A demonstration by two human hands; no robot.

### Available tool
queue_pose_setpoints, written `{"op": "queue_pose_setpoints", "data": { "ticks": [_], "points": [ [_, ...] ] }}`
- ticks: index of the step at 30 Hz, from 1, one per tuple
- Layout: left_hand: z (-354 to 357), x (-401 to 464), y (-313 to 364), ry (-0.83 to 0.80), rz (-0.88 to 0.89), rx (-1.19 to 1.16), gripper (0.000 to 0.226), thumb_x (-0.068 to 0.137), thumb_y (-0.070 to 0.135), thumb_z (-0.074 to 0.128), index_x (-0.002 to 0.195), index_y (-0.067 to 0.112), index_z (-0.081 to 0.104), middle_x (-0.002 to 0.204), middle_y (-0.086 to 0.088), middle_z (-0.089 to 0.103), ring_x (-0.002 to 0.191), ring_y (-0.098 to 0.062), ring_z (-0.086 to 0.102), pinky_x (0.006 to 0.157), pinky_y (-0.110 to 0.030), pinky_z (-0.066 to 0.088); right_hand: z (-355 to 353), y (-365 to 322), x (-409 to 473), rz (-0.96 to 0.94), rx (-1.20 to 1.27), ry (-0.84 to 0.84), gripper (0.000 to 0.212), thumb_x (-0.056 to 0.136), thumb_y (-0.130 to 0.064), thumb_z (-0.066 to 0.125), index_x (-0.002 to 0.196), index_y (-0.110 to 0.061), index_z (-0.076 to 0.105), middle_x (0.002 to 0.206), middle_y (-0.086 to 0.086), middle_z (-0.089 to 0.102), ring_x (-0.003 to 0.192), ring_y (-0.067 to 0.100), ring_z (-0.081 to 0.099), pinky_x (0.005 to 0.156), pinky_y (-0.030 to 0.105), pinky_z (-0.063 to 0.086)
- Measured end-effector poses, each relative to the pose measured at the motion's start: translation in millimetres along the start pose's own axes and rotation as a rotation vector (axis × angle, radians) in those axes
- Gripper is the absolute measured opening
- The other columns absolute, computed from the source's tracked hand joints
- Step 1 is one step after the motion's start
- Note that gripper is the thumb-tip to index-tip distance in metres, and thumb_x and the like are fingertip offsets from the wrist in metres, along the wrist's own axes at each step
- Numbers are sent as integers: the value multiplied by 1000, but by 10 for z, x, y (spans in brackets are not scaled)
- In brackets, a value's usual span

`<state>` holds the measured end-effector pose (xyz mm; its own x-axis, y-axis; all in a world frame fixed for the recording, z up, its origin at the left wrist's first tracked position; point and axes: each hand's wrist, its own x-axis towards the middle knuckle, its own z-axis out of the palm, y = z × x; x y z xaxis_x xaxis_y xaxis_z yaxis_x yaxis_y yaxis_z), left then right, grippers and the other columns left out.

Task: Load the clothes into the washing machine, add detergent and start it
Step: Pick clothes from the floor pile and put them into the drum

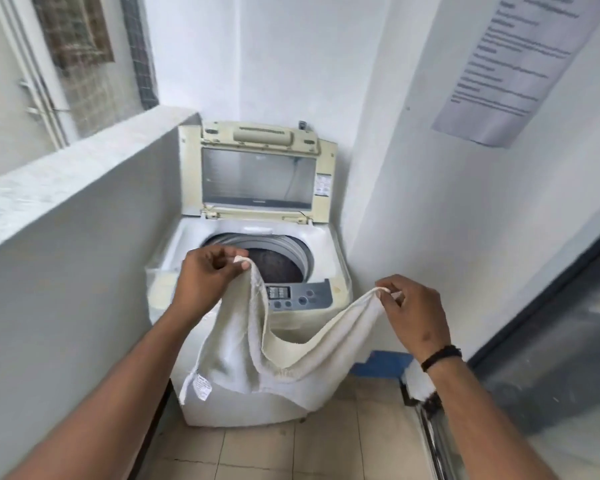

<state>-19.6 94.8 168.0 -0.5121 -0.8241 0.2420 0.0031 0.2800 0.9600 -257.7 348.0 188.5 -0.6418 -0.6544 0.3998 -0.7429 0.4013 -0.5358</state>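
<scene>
Now 2 hands hold a white towel [257, 344] up in front of the washing machine [257, 306]: the left hand [208, 275] pinches 1 corner above the open drum [278, 261], the right hand [413, 310] pinches another beside the control panel [298, 296]. Its lid [257, 174] stands raised.

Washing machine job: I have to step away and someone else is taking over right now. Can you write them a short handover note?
Left hand: pinches one corner of the white towel above the front rim of the drum.
Right hand: pinches the other corner, to the right of the control panel.
Towel sags between the hands, in front of the washing machine, not yet inside.
Lid is up; something dark already lies in the drum.
Left: drop the towel in, add detergent (none in view), close the lid, start.
</scene>
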Motion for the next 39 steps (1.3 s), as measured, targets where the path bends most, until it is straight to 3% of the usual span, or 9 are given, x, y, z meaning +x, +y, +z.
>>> {"op": "queue_pose_setpoints", "data": {
  "ticks": [6,10,12,16,21,28,32,36,39],
  "points": [
    [-62,902,601,-24,203,259,8,78,24,84,83,24,77,67,6,69,62,-4,58,65,-28,46,189,-597,1167,-258,107,117,16,93,-10,58,101,-15,71,96,2,73,82,24,71,79,39,57],
    [-6,1537,1192,100,338,494,7,81,23,79,84,26,74,68,14,65,62,8,56,65,-25,43,226,-1005,1878,-435,153,270,14,93,-5,58,99,-9,70,96,7,72,88,26,67,81,27,49],
    [3,1795,1455,195,394,536,4,81,28,75,85,28,74,76,15,70,69,1,64,69,-28,51,196,-1128,2206,-489,216,340,13,94,-4,57,99,-7,69,96,7,70,89,23,65,82,20,45],
    [44,2178,1866,379,460,365,5,89,15,68,91,19,71,79,9,72,54,-13,70,55,-29,55,102,-1252,2809,-545,346,478,12,94,-2,55,99,-3,66,96,8,68,88,17,62,81,5,38],
    [69,2369,1826,512,496,280,8,88,8,69,90,15,70,79,3,73,67,-12,72,64,-28,57,198,-1181,3294,-599,474,555,12,93,-1,55,98,-3,66,94,8,67,86,21,62,78,31,52],
    [70,2357,838,451,284,453,13,84,13,76,85,26,72,82,8,73,74,-15,70,74,-37,59,941,-639,3356,-533,481,276,15,93,-2,59,101,-10,69,97,4,68,84,12,62,79,19,49],
    [59,2241,62,363,90,691,14,82,15,79,85,27,74,93,2,67,73,-14,65,74,-32,52,1593,-124,3132,-390,348,28,14,91,-1,62,98,-10,70,96,6,70,87,16,62,79,18,44],
    [28,2064,-733,182,-177,742,25,82,12,79,76,33,67,82,7,69,72,-11,65,69,-27,49,2169,461,2780,-155,147,-382,14,89,-8,62,92,-18,71,90,1,72,87,19,66,78,27,52],
    [30,1921,-1299,-14,-348,764,29,82,12,79,74,35,63,73,12,67,72,-13,65,69,-27,49,2462,803,2435,9,42,-730,17,86,-8,65,83,-25,69,83,-4,68,86,17,66,74,20,49]
  ]
}}
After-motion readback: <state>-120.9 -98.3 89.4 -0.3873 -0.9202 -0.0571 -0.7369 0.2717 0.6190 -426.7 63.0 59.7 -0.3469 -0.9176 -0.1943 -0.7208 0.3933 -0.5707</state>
